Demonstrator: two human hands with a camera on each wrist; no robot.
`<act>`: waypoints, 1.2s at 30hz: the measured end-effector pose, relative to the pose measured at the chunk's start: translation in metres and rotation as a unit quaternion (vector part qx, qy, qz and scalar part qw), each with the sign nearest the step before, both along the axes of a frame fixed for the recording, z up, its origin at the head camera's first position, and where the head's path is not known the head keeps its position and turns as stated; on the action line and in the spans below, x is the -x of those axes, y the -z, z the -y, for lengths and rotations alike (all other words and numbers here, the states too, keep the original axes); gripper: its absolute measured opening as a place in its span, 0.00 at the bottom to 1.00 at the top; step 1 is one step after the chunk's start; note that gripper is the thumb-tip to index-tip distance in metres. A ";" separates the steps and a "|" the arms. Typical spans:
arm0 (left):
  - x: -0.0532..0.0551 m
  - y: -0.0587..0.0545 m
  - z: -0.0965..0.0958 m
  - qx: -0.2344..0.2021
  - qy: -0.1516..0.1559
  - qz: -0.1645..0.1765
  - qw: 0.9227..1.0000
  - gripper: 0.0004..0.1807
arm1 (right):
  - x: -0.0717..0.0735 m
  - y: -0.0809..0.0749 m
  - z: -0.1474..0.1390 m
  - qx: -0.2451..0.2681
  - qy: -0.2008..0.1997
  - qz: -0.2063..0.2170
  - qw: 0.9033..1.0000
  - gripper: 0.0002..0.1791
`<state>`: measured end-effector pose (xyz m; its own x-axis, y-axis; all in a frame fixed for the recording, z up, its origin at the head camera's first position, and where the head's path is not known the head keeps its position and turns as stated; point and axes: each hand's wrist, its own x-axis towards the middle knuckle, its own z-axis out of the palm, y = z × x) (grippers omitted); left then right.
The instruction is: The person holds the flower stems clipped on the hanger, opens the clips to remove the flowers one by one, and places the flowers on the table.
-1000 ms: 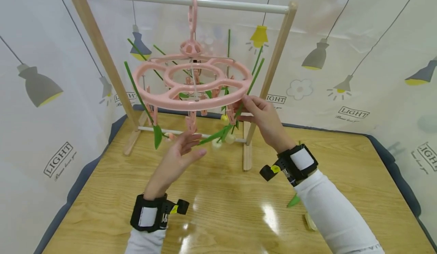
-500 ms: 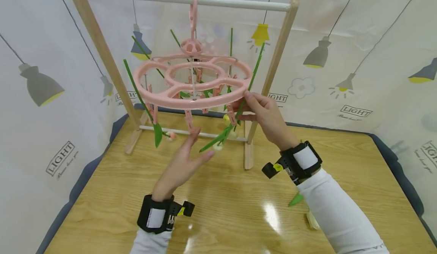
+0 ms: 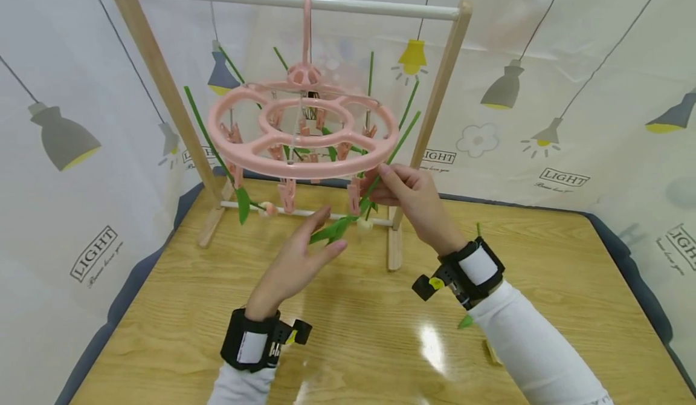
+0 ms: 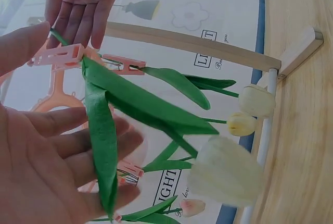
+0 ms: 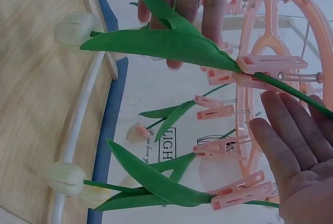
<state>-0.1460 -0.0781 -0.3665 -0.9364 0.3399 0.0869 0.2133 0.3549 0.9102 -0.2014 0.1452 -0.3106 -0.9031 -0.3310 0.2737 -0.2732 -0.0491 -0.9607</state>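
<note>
A pink round clip hanger [image 3: 304, 166] hangs from a rack's white bar, with several artificial tulips clipped upside down around it. At its front right, a pink clip [image 5: 270, 65] grips the green stem of a white tulip [image 4: 226, 172], its leaves hanging below. My right hand [image 3: 410, 196] is beside that clip and stem, fingers extended and fingertips right at the clip in the right wrist view. My left hand [image 3: 296, 260] is spread under the hanger, with its fingers behind a long green leaf [image 4: 103, 140] in the left wrist view.
The wooden rack's right post [image 3: 443, 84] stands just behind my right hand. A white lower bar [image 3: 304, 213] crosses behind the flowers. Another tulip lies on the wooden table [image 3: 370, 332], its green leaf [image 3: 466, 321] showing beside my right sleeve. A lamp-print cloth [image 3: 544, 60] backs everything.
The hanger has turned, its front clips shifting left. My right hand has followed slightly left and down. My left hand has moved right, from the front clip toward the tulip's leaves.
</note>
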 end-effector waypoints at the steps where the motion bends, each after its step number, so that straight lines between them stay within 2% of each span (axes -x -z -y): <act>1: 0.000 0.000 0.000 -0.002 0.001 -0.001 1.000 0.41 | -0.001 0.001 0.001 -0.002 -0.001 0.002 1.000 0.22; 5: 0.001 -0.002 -0.002 -0.012 0.004 -0.011 1.000 0.40 | -0.003 0.004 0.006 -0.001 -0.010 0.007 1.000 0.23; 12: 0.000 -0.007 -0.004 -0.059 0.003 -0.023 0.998 0.36 | -0.008 0.006 0.013 -0.006 -0.036 0.016 0.999 0.22; 18: 0.001 -0.012 -0.005 -0.067 0.002 -0.040 0.997 0.34 | -0.010 0.009 0.013 -0.047 -0.019 0.004 0.999 0.23; 24: 0.005 -0.015 -0.009 -0.122 -0.007 -0.064 0.990 0.28 | -0.008 0.013 0.016 -0.073 -0.016 -0.005 0.997 0.21; 30: 0.015 -0.018 -0.016 -0.166 -0.042 -0.090 0.981 0.21 | -0.009 0.015 0.017 -0.075 -0.015 -0.008 0.997 0.20; 33: 0.017 -0.020 -0.019 -0.165 -0.062 -0.104 0.979 0.18 | -0.009 0.015 0.018 -0.074 -0.017 -0.009 0.997 0.20; 36: 0.018 -0.020 -0.020 -0.152 -0.069 -0.118 0.979 0.17 | -0.008 0.015 0.018 -0.073 -0.011 -0.015 0.997 0.19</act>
